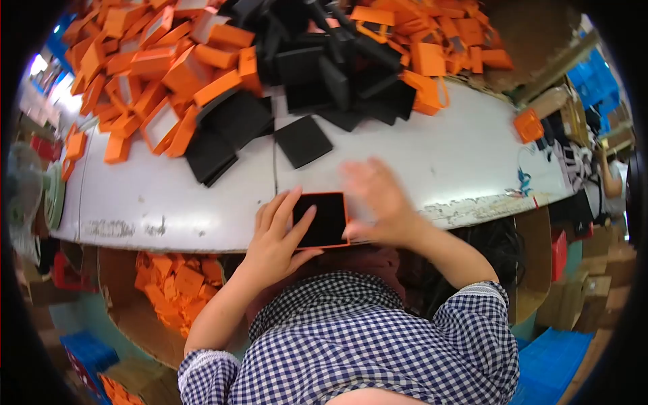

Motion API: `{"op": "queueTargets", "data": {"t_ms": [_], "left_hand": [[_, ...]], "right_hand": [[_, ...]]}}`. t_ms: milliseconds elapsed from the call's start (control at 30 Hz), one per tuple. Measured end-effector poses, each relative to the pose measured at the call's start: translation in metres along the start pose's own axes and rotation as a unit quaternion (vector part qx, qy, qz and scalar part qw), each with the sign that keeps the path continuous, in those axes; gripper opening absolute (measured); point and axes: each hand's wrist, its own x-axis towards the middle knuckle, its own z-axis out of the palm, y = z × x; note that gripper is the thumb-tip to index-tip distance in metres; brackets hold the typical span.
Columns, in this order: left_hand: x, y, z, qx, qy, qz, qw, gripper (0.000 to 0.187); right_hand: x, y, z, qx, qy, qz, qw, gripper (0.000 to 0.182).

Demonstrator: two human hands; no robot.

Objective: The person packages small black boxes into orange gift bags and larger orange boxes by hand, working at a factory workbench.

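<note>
An orange-edged box with a black inside (327, 214) lies at the table's near edge, in front of my body. My left hand (275, 233) rests on its left side, fingers spread, with fingertips over the black surface. At the box's right side is my right hand (379, 202), blurred by motion, its fingers apart and raised and its thumb near the right edge. Just beyond the box lies a single black square pad (304, 142). More black pads (233, 121) are stacked to the left of it.
Orange boxes (162, 64) pile up at the far left, more orange boxes (428, 61) at the far right, with black pads (310, 67) between. Below the table's left edge, a carton (128, 307) holds orange pieces. A person's arm (611, 179) shows at far right.
</note>
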Motion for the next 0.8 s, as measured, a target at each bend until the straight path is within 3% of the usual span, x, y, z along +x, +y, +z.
{"op": "queueTargets", "data": {"t_ms": [33,100,133,200,233,300,333,400,433,500,533,600,700,800], "left_hand": [[-0.001,0.002,0.002,-0.006,0.001,0.012,1.000,0.077],[-0.003,0.005,0.003,0.019,0.004,0.008,1.000,0.055],[0.002,0.005,0.004,0.038,0.011,0.046,0.998,0.053],[0.006,0.010,0.001,0.088,-0.048,0.076,0.992,0.051],[0.009,0.013,0.001,0.090,-0.046,0.076,0.992,0.051],[0.013,0.020,0.000,0.070,-0.038,0.045,0.996,0.040],[0.015,0.024,-0.002,0.073,-0.038,0.042,0.996,0.040],[0.017,0.031,-0.008,0.005,-0.035,-0.008,0.999,0.042],[0.015,0.032,-0.011,0.007,-0.036,-0.010,0.999,0.042],[0.010,0.031,-0.015,0.001,-0.027,-0.033,0.999,0.042],[0.008,0.031,-0.014,0.000,-0.027,-0.033,0.999,0.042],[0.006,0.031,-0.009,0.001,-0.022,-0.042,0.999,0.038],[0.010,0.026,-0.011,0.049,-0.026,0.011,0.998,0.032],[0.005,0.019,-0.021,0.072,-0.061,-0.005,0.996,0.031]], "right_hand": [[-0.004,0.030,-0.017,-0.030,0.090,0.034,0.995,0.060],[-0.007,0.092,-0.061,-0.137,0.172,0.150,0.964,0.059],[-0.018,0.133,-0.080,-0.193,0.121,0.224,0.948,0.074],[-0.019,0.175,-0.099,-0.247,0.071,0.252,0.933,0.088],[-0.012,0.182,-0.100,-0.247,0.073,0.250,0.933,0.088],[0.002,0.197,-0.099,-0.259,-0.056,0.261,0.928,0.093],[0.004,0.217,-0.097,-0.256,-0.055,0.258,0.930,0.093],[0.000,0.260,-0.089,-0.107,-0.049,0.285,0.951,0.093],[0.009,0.246,-0.097,-0.104,-0.048,0.283,0.952,0.093],[0.020,0.216,-0.124,-0.075,-0.077,0.391,0.914,0.093],[0.014,0.213,-0.128,-0.076,-0.077,0.392,0.914,0.093],[-0.005,0.209,-0.142,-0.163,-0.175,0.399,0.885,0.089],[-0.041,0.198,-0.143,-0.132,-0.116,0.377,0.909,0.085],[-0.063,0.181,-0.136,-0.142,-0.059,0.371,0.916,0.081]]}}
